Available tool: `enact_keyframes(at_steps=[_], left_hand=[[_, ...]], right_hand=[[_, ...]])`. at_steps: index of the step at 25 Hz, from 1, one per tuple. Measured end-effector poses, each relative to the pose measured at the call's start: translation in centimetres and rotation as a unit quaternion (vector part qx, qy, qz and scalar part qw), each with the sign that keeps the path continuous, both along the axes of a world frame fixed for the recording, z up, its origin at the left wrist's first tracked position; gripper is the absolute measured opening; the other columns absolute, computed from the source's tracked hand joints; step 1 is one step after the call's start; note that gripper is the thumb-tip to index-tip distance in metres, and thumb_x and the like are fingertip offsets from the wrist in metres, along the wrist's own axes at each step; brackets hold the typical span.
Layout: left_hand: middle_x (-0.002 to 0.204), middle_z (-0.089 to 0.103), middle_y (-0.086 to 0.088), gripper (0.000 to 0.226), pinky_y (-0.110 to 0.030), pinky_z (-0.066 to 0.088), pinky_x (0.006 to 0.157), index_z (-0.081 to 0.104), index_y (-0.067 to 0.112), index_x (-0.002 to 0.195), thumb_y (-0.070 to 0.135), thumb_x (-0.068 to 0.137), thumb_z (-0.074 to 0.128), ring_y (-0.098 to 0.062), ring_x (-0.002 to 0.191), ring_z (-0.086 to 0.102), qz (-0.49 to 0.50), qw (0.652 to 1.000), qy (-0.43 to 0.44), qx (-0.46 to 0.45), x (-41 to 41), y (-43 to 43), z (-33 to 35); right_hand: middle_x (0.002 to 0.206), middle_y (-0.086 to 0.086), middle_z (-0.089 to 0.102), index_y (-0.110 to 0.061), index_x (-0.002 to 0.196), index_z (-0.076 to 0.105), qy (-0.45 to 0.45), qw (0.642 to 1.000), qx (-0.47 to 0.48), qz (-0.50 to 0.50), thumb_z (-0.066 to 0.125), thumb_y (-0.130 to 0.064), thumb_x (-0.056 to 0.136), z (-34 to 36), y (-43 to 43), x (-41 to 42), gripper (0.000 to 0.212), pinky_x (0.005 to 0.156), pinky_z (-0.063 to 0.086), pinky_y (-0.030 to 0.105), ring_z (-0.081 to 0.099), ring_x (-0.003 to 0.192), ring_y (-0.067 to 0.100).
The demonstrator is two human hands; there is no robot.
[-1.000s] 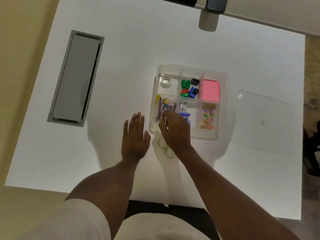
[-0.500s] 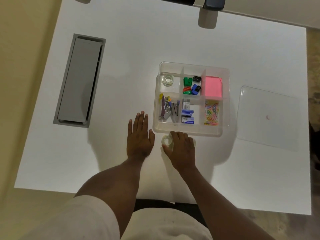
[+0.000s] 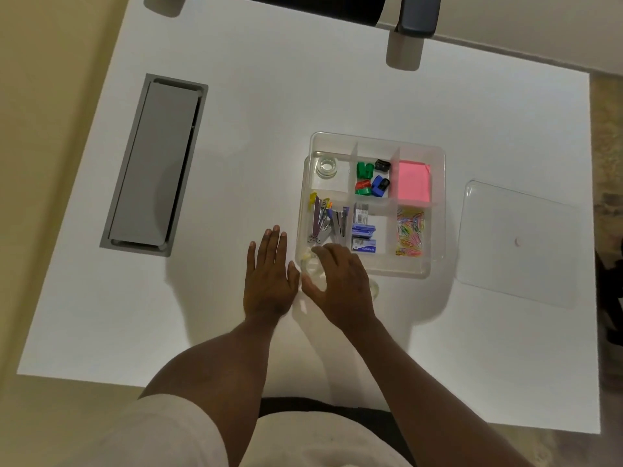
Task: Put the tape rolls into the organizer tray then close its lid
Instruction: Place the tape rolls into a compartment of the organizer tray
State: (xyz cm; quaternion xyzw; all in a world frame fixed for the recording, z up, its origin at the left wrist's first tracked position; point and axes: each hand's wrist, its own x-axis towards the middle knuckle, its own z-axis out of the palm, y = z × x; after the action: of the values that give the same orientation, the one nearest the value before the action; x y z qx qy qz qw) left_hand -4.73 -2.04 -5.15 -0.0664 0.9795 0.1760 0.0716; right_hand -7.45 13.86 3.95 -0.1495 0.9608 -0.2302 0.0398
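A clear organizer tray [image 3: 438,210] with several compartments sits mid-table. One clear tape roll [image 3: 326,167] lies in its far-left compartment. My right hand [image 3: 340,284] is closed around another clear tape roll [image 3: 312,266], held just at the tray's near-left corner. A further tape roll [image 3: 375,288] peeks out on the table under my right hand's far side. My left hand [image 3: 269,274] lies flat on the table, fingers apart, just left of the tray. The clear lid [image 3: 515,244] rests on the table to the tray's right.
The tray also holds sharpeners [image 3: 372,178], a pink note pad [image 3: 414,181], staplers and staple boxes [image 3: 362,230], and coloured paper clips [image 3: 409,232]. A grey cable hatch [image 3: 151,166] is set into the white table [image 3: 269,96] at left. A chair [image 3: 416,15] stands beyond the far edge.
My right hand drew back from the tray to the table's near side, closed on a tape roll and has lifted it toward the tray's near-left corner. My left hand stayed flat.
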Motion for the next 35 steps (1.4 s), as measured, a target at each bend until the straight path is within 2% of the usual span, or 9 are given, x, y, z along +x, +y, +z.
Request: enact_keyframes(at_steps=[4, 7, 11, 13, 17, 22, 27, 32, 35], left_hand=[[0.177, 0.014, -0.004, 0.064, -0.049, 0.01, 0.134, 0.021, 0.017, 0.166, 0.038, 0.108, 0.037, -0.02, 0.165, 0.008, 0.006, 1.0, 0.012, 0.004, 0.0, 0.1, 0.3], [0.177, 0.014, -0.004, 0.065, -0.049, 0.01, 0.134, 0.02, 0.016, 0.166, 0.034, 0.107, 0.04, -0.018, 0.165, 0.005, 0.004, 1.0, 0.017, 0.002, 0.0, 0.0, 0.4], [0.177, 0.011, -0.002, 0.066, -0.05, 0.011, 0.134, 0.018, 0.017, 0.167, 0.037, 0.107, 0.038, -0.018, 0.165, 0.003, 0.008, 1.0, 0.001, 0.005, -0.1, 0.0, 0.3], [0.177, 0.01, -0.002, 0.066, -0.051, 0.013, 0.133, 0.018, 0.018, 0.167, 0.037, 0.107, 0.037, -0.018, 0.165, 0.003, 0.01, 1.0, -0.003, 0.007, -0.1, 0.0, 0.2], [0.177, 0.012, -0.003, 0.066, -0.053, 0.016, 0.132, 0.018, 0.017, 0.167, 0.038, 0.107, 0.035, -0.02, 0.165, 0.006, 0.008, 1.0, -0.002, 0.008, -0.1, 0.0, 0.3], [0.176, 0.015, -0.004, 0.066, -0.053, 0.019, 0.132, 0.022, 0.016, 0.166, 0.035, 0.106, 0.041, -0.02, 0.165, 0.008, 0.01, 1.0, 0.007, 0.011, -0.1, 0.1, 0.3], [0.177, 0.014, -0.004, 0.066, -0.053, 0.019, 0.132, 0.021, 0.016, 0.166, 0.036, 0.106, 0.038, -0.02, 0.165, 0.008, 0.007, 1.0, 0.007, 0.007, -0.1, 0.1, 0.3], [0.177, 0.012, -0.003, 0.066, -0.052, 0.016, 0.133, 0.017, 0.017, 0.167, 0.038, 0.107, 0.036, -0.019, 0.165, 0.005, 0.003, 1.0, 0.005, 0.004, -0.9, -0.3, 0.3], [0.176, 0.016, -0.005, 0.066, -0.052, 0.016, 0.133, 0.02, 0.016, 0.166, 0.035, 0.106, 0.039, -0.02, 0.165, 0.009, 0.011, 1.0, 0.02, 0.008, -2.7, -1.4, 0.5]], right_hand=[[0.127, 0.009, 0.059, -0.014, 0.134, 0.053, 0.012, 0.995, -0.082, -0.049, 0.071, -0.036, 0.09, 2.0, -0.8, -6.5, 0.052, 0.097, 0.051, 0.032, 0.056, 0.117, 0.022], [0.127, 0.007, 0.053, -0.019, 0.134, 0.053, 0.003, 0.994, -0.087, -0.069, 0.067, -0.029, 0.09, 2.7, -0.7, -11.9, 0.047, 0.095, 0.052, 0.034, 0.052, 0.117, 0.021], [0.12, 0.009, 0.05, -0.014, 0.121, 0.053, -0.031, 0.993, -0.077, -0.079, 0.071, -0.02, 0.085, 2.0, -0.6, -17.2, 0.041, 0.078, 0.054, 0.038, 0.056, 0.102, 0.025], [0.114, 0.011, 0.053, -0.01, 0.117, 0.053, -0.05, 0.995, -0.025, -0.08, 0.073, -0.019, 0.083, 1.4, -0.8, -19.3, 0.041, 0.073, 0.051, 0.038, 0.057, 0.095, 0.027], [0.095, 0.01, 0.067, -0.01, 0.104, 0.062, 0.027, 0.98, 0.196, 0.007, 0.078, -0.018, 0.072, 0.3, -1.5, -21.8, 0.037, 0.081, 0.042, 0.041, 0.059, 0.093, 0.033], [0.082, 0.007, 0.067, -0.011, 0.094, 0.064, 0.029, 0.96, 0.276, 0.021, 0.08, -0.014, 0.069, -0.4, -1.5, -22.4, 0.03, 0.079, 0.042, 0.039, 0.059, 0.087, 0.031], [0.086, 0.009, 0.065, -0.009, 0.094, 0.065, 0.058, 0.974, 0.217, 0.014, 0.074, -0.008, 0.069, 0.0, -0.9, -21.1, 0.027, 0.079, 0.041, 0.041, 0.058, 0.085, 0.032], [0.097, 0.006, 0.067, -0.012, 0.101, 0.066, 0.079, 0.984, 0.161, 0.02, 0.067, -0.019, 0.086, 0.4, -0.6, -18.1, 0.017, 0.086, 0.042, 0.043, 0.059, 0.093, 0.028], [0.094, 0.005, 0.064, -0.014, 0.099, 0.065, 0.094, 0.989, 0.113, 0.013, 0.062, -0.024, 0.092, 0.6, -1.3, -16.2, 0.013, 0.085, 0.044, 0.041, 0.057, 0.091, 0.026]])
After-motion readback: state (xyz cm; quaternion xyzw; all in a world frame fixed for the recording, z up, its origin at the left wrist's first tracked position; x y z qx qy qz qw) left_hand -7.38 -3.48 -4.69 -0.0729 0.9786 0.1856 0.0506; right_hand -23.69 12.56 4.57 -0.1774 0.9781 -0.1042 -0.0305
